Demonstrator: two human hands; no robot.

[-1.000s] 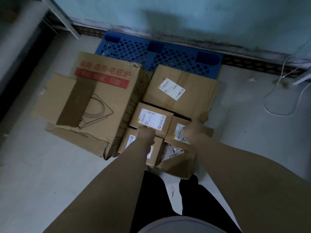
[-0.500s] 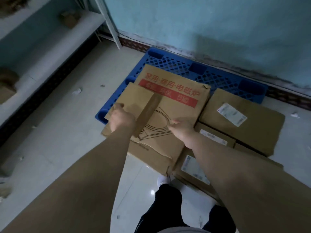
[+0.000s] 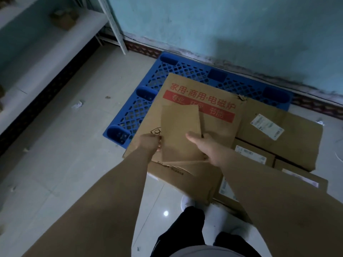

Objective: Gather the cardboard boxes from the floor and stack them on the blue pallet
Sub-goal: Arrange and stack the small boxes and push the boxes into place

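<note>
A large cardboard box (image 3: 219, 108) with red printing lies partly on the blue pallet (image 3: 141, 108), which sits against the wall. Its loose flap (image 3: 178, 132) is folded over the top. My left hand (image 3: 149, 143) pinches the flap's left edge. My right hand (image 3: 206, 147) grips the flap's right edge, thumb on top. To the right lies a flat box with a white label (image 3: 289, 138). In front of it are smaller labelled boxes (image 3: 254, 156), partly hidden by my right arm.
A white shelf unit (image 3: 55, 49) runs along the left, with a small carton (image 3: 64, 20) on it. Scraps of paper (image 3: 77, 104) lie on the tiled floor (image 3: 74, 164). My legs and a white shoe (image 3: 187, 203) are at the bottom.
My hands left the small boxes and moved left onto the large box's flap. The flap has swung from the left side over the box top. My view has turned left.
</note>
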